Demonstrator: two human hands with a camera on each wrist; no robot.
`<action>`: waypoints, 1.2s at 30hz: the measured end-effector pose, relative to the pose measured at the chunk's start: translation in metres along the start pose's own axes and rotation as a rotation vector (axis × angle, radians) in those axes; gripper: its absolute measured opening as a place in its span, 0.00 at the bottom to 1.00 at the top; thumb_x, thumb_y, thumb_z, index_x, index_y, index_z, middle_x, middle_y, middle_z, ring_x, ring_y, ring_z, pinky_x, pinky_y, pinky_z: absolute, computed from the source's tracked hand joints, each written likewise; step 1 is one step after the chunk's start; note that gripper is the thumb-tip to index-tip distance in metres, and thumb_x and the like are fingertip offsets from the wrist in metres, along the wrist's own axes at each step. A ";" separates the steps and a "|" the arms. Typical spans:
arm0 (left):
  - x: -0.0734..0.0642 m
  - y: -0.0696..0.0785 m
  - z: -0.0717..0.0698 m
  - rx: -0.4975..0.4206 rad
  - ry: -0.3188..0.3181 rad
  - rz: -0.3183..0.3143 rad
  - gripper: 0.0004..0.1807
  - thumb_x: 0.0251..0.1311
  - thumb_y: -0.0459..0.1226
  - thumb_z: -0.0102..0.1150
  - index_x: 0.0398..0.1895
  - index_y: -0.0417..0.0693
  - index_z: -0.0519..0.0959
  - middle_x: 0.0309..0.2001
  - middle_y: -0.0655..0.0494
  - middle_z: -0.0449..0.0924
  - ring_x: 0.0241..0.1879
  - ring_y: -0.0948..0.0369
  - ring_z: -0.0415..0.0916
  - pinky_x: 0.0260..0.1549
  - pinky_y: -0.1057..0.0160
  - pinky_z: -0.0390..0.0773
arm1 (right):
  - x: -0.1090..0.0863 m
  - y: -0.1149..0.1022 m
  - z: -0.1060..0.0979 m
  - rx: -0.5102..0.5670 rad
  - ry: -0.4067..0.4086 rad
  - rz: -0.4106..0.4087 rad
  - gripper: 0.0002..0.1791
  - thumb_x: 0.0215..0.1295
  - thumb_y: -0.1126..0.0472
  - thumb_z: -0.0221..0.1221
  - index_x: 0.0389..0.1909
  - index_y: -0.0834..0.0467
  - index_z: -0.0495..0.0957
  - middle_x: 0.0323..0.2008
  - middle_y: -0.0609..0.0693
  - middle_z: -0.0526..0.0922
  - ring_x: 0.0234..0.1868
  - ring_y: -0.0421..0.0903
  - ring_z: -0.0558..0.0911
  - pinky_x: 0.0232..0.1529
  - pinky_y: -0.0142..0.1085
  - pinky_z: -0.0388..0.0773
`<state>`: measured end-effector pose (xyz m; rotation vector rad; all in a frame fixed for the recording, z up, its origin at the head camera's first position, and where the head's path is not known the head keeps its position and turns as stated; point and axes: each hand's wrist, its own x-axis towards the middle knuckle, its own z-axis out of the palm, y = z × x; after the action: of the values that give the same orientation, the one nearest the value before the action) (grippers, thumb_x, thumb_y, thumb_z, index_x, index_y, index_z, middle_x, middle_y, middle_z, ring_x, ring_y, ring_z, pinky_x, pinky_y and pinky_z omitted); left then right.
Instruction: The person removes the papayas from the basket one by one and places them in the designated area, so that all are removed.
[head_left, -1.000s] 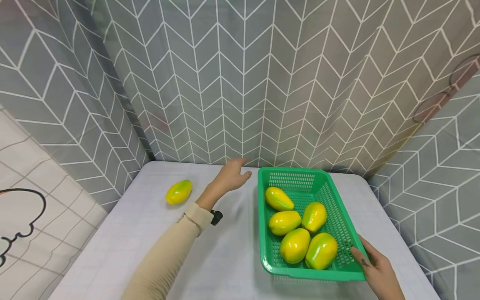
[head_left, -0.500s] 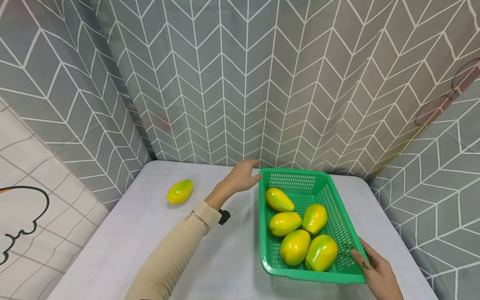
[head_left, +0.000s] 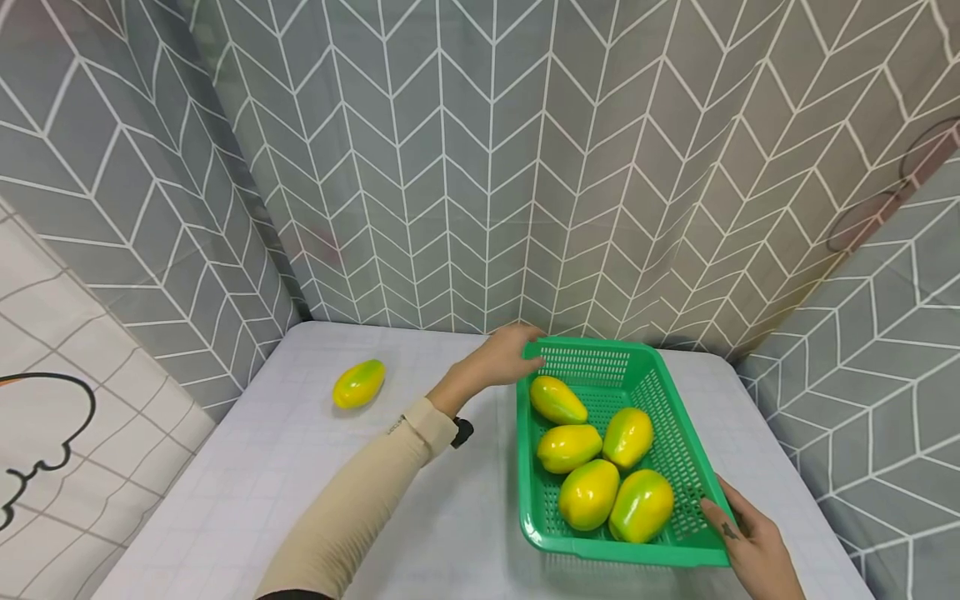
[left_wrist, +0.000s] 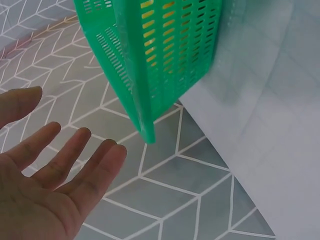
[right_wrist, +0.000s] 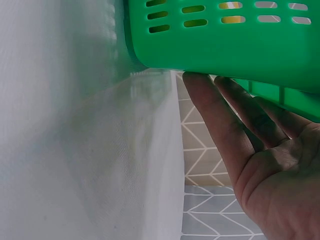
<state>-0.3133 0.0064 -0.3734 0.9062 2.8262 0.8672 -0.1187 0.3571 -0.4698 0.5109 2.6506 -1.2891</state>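
Observation:
A green plastic basket (head_left: pixel 525 467) with slotted walls holds several glossy yellow-green papayas (head_left: pixel 589 495). My left hand (head_left: pixel 504 357) is at its far left corner, and in the left wrist view the fingers (left_wrist: pixel 75 155) are spread, with a gap between them and the rim. My right hand (head_left: pixel 757 537) grips the near right corner, thumb over the rim on the inside. From the right wrist, the fingers (right_wrist: pixel 215 115) of that hand reach under the rim from outside. Another papaya (head_left: pixel 358 384) lies alone on the table, left of my left forearm.
The table (head_left: pixel 442 533) has a white cloth and a rounded far edge. Grey curtains (head_left: pixel 480 167) with white chevron lines stand right behind it and along both sides. A white patterned sheet (head_left: pixel 67 433) hangs at the left.
My left hand has moved right, from the bare cloth to the basket's far left corner. The right hand keeps its grip, and the basket and papayas stay in place.

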 end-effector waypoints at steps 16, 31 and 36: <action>0.016 0.026 0.009 0.061 -0.146 0.045 0.28 0.76 0.42 0.59 0.76 0.44 0.72 0.75 0.49 0.75 0.77 0.52 0.70 0.77 0.52 0.70 | 0.000 0.000 0.002 -0.006 0.004 0.005 0.48 0.81 0.35 0.48 0.84 0.65 0.49 0.76 0.72 0.66 0.39 0.29 0.82 0.39 0.28 0.82; 0.036 0.036 0.018 0.228 -0.312 0.073 0.29 0.77 0.43 0.59 0.78 0.48 0.70 0.78 0.54 0.72 0.80 0.53 0.65 0.79 0.53 0.68 | 0.000 0.001 0.002 0.006 0.014 -0.006 0.46 0.82 0.36 0.48 0.85 0.63 0.50 0.76 0.72 0.66 0.38 0.28 0.83 0.39 0.29 0.83; 0.043 0.043 0.024 0.244 -0.350 0.069 0.29 0.77 0.43 0.59 0.78 0.50 0.71 0.78 0.54 0.71 0.78 0.53 0.68 0.77 0.54 0.71 | 0.000 0.002 0.002 0.005 0.012 -0.011 0.46 0.82 0.36 0.48 0.84 0.64 0.50 0.77 0.71 0.65 0.39 0.25 0.81 0.41 0.28 0.83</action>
<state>-0.3215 0.0705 -0.3659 1.0675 2.6383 0.3269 -0.1183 0.3561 -0.4726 0.5077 2.6642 -1.3000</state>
